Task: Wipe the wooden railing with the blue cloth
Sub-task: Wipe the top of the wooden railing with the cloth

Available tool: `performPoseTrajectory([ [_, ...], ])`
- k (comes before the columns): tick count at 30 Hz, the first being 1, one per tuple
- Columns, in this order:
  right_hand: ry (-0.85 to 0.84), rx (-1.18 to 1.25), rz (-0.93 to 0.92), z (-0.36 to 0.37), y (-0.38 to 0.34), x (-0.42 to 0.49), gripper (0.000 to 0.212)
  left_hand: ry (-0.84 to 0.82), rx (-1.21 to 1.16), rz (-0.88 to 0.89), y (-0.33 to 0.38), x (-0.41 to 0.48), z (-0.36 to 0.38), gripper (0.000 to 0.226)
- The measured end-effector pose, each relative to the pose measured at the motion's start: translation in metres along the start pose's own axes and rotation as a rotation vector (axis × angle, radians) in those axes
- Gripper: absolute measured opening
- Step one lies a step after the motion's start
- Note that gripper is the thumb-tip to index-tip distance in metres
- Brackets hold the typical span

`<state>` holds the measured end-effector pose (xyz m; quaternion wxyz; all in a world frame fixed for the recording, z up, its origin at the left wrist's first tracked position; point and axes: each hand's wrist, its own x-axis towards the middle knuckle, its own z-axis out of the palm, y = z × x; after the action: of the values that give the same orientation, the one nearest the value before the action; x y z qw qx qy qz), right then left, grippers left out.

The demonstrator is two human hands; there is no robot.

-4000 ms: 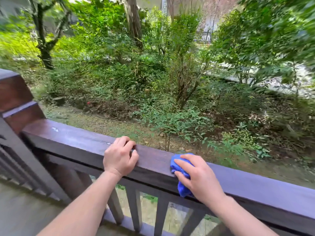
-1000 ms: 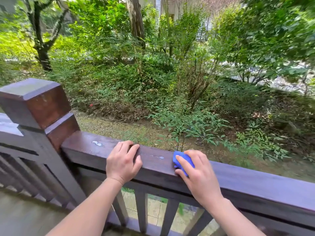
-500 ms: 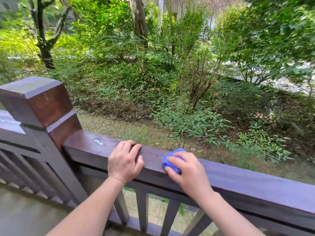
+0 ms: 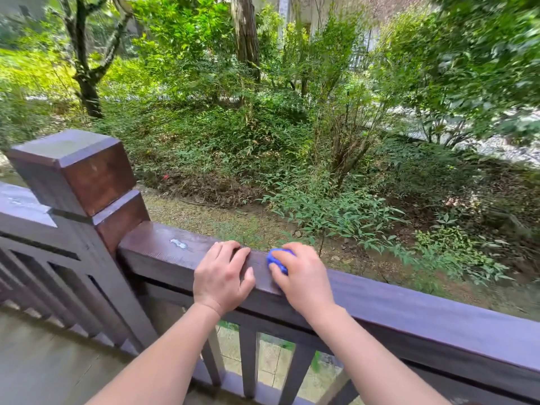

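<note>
On wooden railing (image 4: pixel 409 311): right hand (image 4: pixel 304 279) gripping blue cloth (image 4: pixel 276 258)

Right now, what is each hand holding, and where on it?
The right hand presses the bunched blue cloth onto the railing top, covering most of it. The left hand holds no object; it grips the rail's top edge.

blue cloth (image 4: pixel 277 259) mostly hidden under right hand (image 4: pixel 302 277), only a bunched corner shows. left hand (image 4: pixel 222 278) fingertips curl over the railing (image 4: pixel 409 305) far edge, out of sight. Railing runs off right edge; both forearms cut at bottom. White mark (image 4: pixel 178 243) on rail too small to identify. Building behind the trees blurred.
</note>
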<state>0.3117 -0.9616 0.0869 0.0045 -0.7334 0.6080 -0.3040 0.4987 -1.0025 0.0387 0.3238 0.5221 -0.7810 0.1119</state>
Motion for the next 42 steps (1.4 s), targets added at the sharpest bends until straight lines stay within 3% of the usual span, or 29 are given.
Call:
performPoseTrajectory([
  [4,-0.085,0.054,-0.241,0.002,0.002,-0.023,0.022,-0.020,-0.020,0.000,-0.002,0.000,-0.001,0.038],
  [10,-0.044,-0.003,-0.021,0.008,-0.011,0.009,0.019,-0.071,-0.038,-0.019,0.001,0.000,-0.005,0.038],
  [15,-0.140,0.066,-0.188,0.005,-0.006,-0.014,0.026,-0.031,-0.073,0.015,-0.001,0.001,-0.003,0.038],
  [21,-0.088,0.000,-0.045,0.018,-0.021,0.023,0.024,-0.035,-0.122,0.025,-0.001,0.000,-0.005,0.036],
  [27,-0.142,0.067,-0.221,0.021,-0.012,0.016,0.027,-0.089,-0.220,0.092,-0.012,-0.004,-0.017,0.026],
  [31,-0.148,-0.009,-0.181,0.039,-0.033,0.049,0.027,-0.048,-0.114,0.058,-0.035,-0.008,-0.028,0.021],
  [36,-0.200,0.052,-0.392,0.056,-0.061,0.042,0.021,0.081,0.141,0.113,-0.077,0.008,-0.063,0.028],
  [42,-0.149,-0.045,-0.224,0.069,-0.078,0.071,0.024,0.239,0.543,0.007,-0.153,0.071,-0.143,0.041],
])
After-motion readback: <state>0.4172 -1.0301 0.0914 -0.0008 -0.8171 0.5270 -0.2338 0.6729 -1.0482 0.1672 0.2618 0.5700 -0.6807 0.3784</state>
